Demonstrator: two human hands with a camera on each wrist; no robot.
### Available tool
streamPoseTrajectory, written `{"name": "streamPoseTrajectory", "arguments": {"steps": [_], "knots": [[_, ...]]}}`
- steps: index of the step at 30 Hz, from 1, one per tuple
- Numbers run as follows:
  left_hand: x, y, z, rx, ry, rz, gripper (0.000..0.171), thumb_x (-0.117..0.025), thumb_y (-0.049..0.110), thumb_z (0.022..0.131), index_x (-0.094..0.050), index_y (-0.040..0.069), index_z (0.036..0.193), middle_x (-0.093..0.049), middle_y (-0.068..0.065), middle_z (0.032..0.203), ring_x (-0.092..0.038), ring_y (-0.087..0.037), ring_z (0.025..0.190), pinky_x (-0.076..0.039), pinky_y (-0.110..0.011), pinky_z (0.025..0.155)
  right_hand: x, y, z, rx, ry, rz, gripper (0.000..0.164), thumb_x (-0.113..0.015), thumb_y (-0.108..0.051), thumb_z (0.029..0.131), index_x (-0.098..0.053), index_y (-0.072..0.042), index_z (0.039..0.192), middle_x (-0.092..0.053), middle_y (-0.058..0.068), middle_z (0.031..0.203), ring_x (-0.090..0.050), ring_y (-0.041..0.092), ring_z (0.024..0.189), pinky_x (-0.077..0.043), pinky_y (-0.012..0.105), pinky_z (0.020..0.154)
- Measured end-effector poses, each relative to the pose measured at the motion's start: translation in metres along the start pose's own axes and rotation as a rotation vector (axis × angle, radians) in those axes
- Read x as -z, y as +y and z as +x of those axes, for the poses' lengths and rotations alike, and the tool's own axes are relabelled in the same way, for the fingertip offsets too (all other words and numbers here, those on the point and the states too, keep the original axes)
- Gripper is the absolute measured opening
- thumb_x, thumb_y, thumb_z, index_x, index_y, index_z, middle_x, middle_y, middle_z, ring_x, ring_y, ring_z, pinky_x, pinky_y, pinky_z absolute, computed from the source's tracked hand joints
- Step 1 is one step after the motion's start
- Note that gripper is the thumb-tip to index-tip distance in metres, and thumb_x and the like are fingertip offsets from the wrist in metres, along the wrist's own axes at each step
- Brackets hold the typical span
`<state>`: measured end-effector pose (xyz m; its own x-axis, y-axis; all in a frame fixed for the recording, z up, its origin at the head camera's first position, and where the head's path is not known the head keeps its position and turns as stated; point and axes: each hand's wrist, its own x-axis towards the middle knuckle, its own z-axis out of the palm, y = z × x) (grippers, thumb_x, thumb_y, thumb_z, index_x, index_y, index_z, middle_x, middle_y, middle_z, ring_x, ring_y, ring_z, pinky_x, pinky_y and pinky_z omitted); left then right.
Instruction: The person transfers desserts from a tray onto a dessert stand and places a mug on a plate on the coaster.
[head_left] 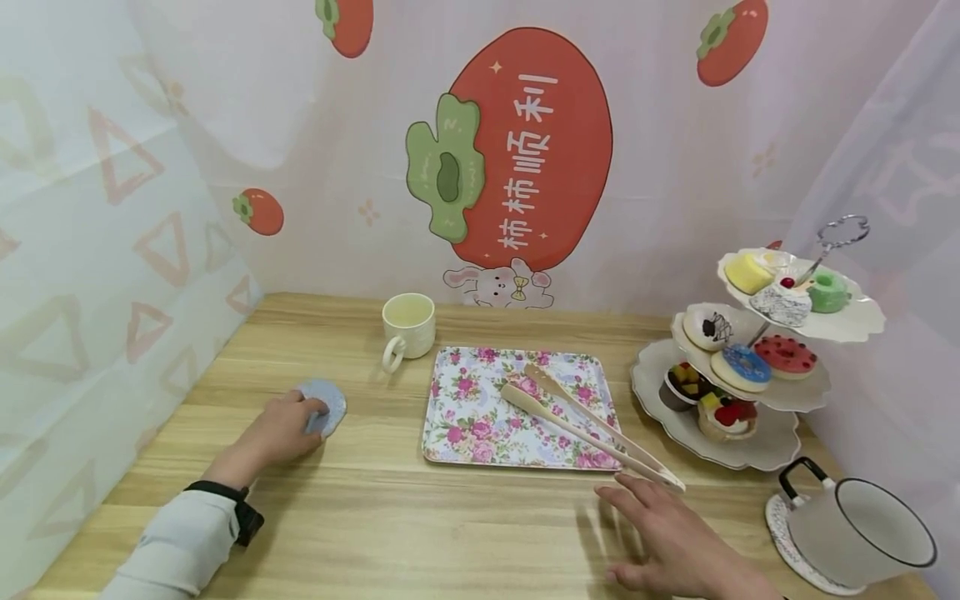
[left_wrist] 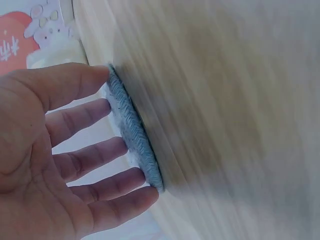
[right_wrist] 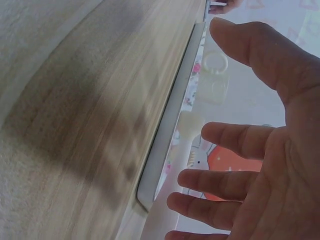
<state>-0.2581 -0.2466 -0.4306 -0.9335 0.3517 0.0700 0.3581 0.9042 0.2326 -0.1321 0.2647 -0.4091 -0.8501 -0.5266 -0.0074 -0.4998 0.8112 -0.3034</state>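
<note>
A round light-blue coaster (head_left: 335,404) lies on the wooden table at the left, under my left hand (head_left: 277,429). In the left wrist view the thumb and fingers hold the woven rim of the coaster (left_wrist: 131,127). My right hand (head_left: 667,533) hovers with spread fingers, holding nothing, near the joined end of the wooden tongs (head_left: 573,429). The tongs lie across a floral tray (head_left: 468,408), their end jutting past its front right corner. In the right wrist view the pale tongs (right_wrist: 167,205) appear just beyond the fingertips of the right hand (right_wrist: 260,165).
A cream mug (head_left: 408,325) stands behind the tray's left side. At the right, a three-tier stand (head_left: 772,446) holds several cakes and doughnuts. A frosted cup (head_left: 840,533) with a black handle sits on a white coaster (head_left: 783,533) near the right edge. Curtains enclose the table (head_left: 420,533).
</note>
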Motion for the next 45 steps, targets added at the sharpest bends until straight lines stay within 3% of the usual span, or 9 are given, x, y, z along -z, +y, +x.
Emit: {"name": "streamPoseTrajectory", "arguments": {"steps": [7,13,30,45], "knots": [[-0.003,0.023,-0.005,-0.061,-0.011,-0.006,0.033,-0.073,0.015,0.075,-0.065,0.002,0.103,-0.054,-0.025,0.103,-0.054,-0.046,0.088,-0.044,-0.057,0.074,-0.001,0.0,0.001,0.007,0.036,-0.04,0.077,-0.075,-0.053,0.068,-0.052,-0.011,0.128,-0.043,0.024,0.132,-0.04,0.044,0.119,-0.036,0.063,0.088],[-0.002,0.037,-0.01,-0.077,-0.03,-0.023,0.033,-0.076,0.015,0.072,-0.066,0.005,0.102,-0.054,-0.017,0.095,-0.053,-0.036,0.079,-0.046,-0.05,0.068,-0.001,-0.002,0.004,0.01,0.056,-0.045,0.074,-0.076,-0.05,0.068,-0.054,-0.009,0.125,-0.044,0.023,0.131,-0.041,0.044,0.118,-0.038,0.06,0.087],[-0.005,0.06,-0.026,-0.14,-0.046,-0.061,0.035,-0.079,0.016,0.07,-0.066,0.007,0.102,-0.051,-0.006,0.091,-0.048,-0.022,0.077,-0.043,-0.035,0.063,-0.001,-0.002,0.003,0.013,0.061,-0.029,0.075,-0.077,-0.049,0.068,-0.054,-0.008,0.126,-0.043,0.024,0.131,-0.041,0.044,0.118,-0.039,0.06,0.087],[-0.011,0.069,-0.034,-0.334,-0.084,-0.1,0.036,-0.079,0.019,0.07,-0.066,0.011,0.103,-0.047,0.001,0.092,-0.043,-0.015,0.079,-0.043,-0.029,0.063,-0.004,-0.002,0.005,0.05,0.073,-0.029,0.075,-0.077,-0.049,0.068,-0.053,-0.008,0.126,-0.045,0.023,0.129,-0.043,0.043,0.116,-0.038,0.06,0.086]]}}
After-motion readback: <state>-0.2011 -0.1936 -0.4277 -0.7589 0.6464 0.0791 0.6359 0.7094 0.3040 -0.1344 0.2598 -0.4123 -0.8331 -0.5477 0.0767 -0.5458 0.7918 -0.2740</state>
